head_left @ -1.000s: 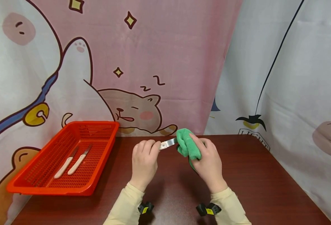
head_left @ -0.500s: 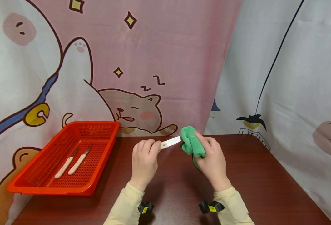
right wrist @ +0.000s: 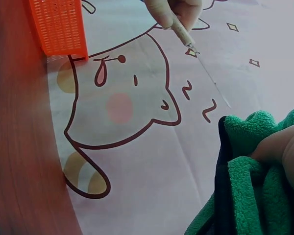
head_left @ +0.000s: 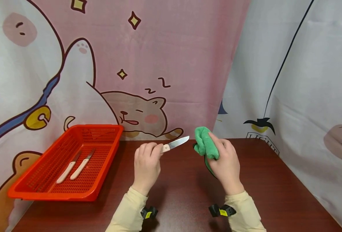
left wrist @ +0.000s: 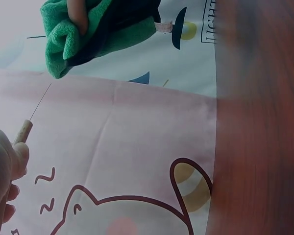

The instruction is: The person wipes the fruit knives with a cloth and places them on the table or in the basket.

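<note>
My left hand (head_left: 147,167) grips the pale handle of a small knife (head_left: 179,142) above the table, its bare blade pointing right and slightly up. In the left wrist view the knife (left wrist: 24,131) appears edge-on, the blade a thin line. My right hand (head_left: 225,164) pinches a bunched green cloth (head_left: 205,143) with a dark edge, just right of the blade tip. A gap separates cloth and tip in the head view. The right wrist view shows the cloth (right wrist: 250,196) folded under the thumb, with the knife (right wrist: 183,34) beyond it.
On the left of the brown table (head_left: 182,206) stands a red plastic basket (head_left: 101,180). Two white-handled knives (head_left: 79,169) lie inside it side by side. A printed curtain (head_left: 171,64) hangs behind the table.
The right hand has moved right and slightly up with the cloth, sliding it off the blade. The whole blade now shows. The left hand has shifted slightly left and up with the knife.
</note>
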The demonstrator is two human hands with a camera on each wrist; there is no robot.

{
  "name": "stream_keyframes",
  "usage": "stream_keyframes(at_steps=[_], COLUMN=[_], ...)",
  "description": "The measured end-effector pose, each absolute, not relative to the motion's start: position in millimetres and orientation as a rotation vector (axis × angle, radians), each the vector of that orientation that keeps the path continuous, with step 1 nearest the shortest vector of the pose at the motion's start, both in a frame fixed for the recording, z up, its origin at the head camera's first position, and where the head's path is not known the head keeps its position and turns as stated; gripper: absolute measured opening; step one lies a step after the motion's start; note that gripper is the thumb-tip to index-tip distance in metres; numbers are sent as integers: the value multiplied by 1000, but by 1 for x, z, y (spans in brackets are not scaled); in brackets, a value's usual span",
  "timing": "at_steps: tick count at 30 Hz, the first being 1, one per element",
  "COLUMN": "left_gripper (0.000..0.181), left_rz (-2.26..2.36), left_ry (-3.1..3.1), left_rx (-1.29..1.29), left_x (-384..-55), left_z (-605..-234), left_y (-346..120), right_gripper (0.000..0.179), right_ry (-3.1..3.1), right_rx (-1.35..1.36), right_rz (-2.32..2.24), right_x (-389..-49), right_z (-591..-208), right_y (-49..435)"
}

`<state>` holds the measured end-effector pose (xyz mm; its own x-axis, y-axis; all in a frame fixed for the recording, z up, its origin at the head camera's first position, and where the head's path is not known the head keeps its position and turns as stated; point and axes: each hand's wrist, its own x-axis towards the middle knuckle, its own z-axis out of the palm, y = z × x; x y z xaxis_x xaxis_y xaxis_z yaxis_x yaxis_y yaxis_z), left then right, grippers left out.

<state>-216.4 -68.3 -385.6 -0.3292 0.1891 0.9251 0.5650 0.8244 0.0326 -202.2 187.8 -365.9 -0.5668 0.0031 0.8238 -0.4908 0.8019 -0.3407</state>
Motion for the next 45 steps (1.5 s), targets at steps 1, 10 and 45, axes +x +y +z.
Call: stream_keyframes(at_steps=[1, 10, 45], left_gripper=[14, 16, 22], left_rz=[-423, -435, -479], left_ry=[-1903, -1938, -1958], left_rx=[-562, -554, -601], left_x=[-217, -218, -210], left_z=[-386, -389, -390], left_y=[-69, -70, -57], right_gripper=[71, 70, 82], right_ry=[-2081, -2038, -2141], right_rx=[361, 378, 641], right_rz=[696, 726, 621], right_x=[-202, -196, -180], right_z=[-365, -357, -376], right_y=[188, 186, 132])
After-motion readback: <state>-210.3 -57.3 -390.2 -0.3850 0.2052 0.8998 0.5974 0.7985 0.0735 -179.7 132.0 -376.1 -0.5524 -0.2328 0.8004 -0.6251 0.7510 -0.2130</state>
